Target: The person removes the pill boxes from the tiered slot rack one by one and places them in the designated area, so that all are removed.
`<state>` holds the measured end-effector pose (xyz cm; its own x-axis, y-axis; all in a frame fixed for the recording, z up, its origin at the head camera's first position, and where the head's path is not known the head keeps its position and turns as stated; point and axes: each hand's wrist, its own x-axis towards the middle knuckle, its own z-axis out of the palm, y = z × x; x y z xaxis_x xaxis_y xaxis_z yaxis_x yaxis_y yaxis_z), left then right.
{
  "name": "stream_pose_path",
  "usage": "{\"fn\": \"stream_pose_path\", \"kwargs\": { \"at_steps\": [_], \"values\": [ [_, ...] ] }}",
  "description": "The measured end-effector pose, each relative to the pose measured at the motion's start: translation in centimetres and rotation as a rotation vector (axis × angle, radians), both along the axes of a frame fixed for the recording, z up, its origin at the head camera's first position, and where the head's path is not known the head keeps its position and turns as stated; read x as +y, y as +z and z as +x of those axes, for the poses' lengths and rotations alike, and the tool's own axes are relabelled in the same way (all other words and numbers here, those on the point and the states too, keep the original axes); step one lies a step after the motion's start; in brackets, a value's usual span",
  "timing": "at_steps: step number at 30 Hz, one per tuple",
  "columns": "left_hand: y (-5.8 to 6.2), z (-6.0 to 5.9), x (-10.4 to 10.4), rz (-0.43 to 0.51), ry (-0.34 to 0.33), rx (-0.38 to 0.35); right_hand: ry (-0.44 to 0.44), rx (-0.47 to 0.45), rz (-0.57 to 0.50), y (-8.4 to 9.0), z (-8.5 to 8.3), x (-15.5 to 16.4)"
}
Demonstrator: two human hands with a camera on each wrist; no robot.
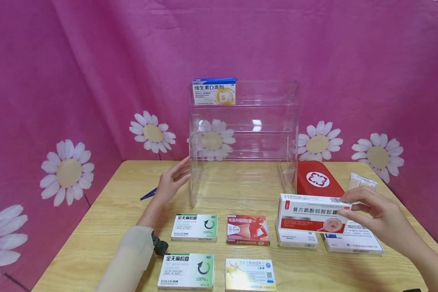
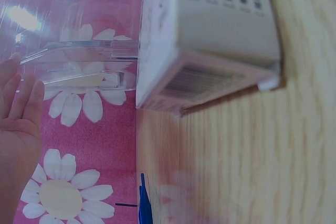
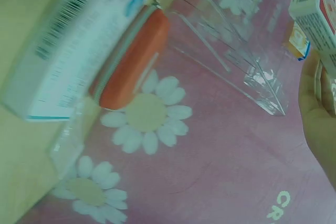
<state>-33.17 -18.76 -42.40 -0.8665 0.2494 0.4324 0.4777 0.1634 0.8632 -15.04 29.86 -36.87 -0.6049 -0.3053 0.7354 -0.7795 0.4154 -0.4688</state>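
A clear acrylic tiered rack stands at the middle of the table, with a blue-and-white vitamin D box on its top tier at the left. My left hand touches the rack's left side with its fingers extended; these fingers also show in the left wrist view. Between thumb and fingers, my right hand pinches the right end of a white-and-red medicine box. That box is held up, its printed front toward me, overlapping a white box and a blue-and-white box.
Two green-and-white capsule boxes, a red box and a yellow-and-white box lie in front of the rack. Right of it are a red first-aid pouch and a pack of cotton swabs. Blue tweezers lie at the left.
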Motion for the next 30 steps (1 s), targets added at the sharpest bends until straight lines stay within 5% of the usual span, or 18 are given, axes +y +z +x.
{"fn": "stream_pose_path", "kwargs": {
  "at_steps": [9,15,30],
  "values": [
    [-0.1,0.1,-0.2,-0.002,-0.006,0.014,-0.04,-0.142,0.164,-2.9,2.6,0.3],
    [-0.1,0.0,-0.1,0.001,-0.006,0.002,0.002,-0.291,0.17,-5.2,3.6,0.8],
    [-0.1,-0.1,0.0,0.005,-0.003,0.0,0.122,-0.469,0.243,-7.6,3.3,2.1]
  ]
}}
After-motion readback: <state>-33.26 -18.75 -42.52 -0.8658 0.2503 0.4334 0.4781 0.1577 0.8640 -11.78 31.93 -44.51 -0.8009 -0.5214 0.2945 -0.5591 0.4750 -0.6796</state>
